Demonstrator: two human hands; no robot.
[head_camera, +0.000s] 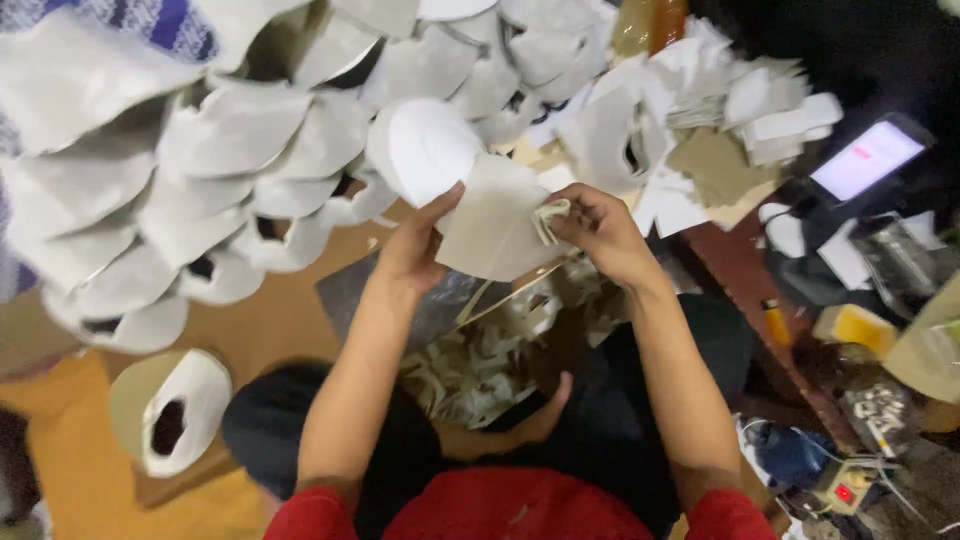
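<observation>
Both of my hands hold up a flat, grey-white folded mask piece (490, 225) at the middle of the view. My left hand (415, 245) grips its left edge with the thumb on top. My right hand (600, 235) pinches a pale elastic strap (548, 220) against the piece's right edge. Below my hands, in my lap, lies a pile of loose pale straps (470, 365) on a silvery sheet (350, 290).
A large heap of white cup-shaped masks (200, 170) covers the brown floor at left and top. Flat cut pieces (720, 110) pile up at upper right. A lit phone (865, 160) lies at right. A tape roll (170, 410) sits lower left, with clutter at lower right.
</observation>
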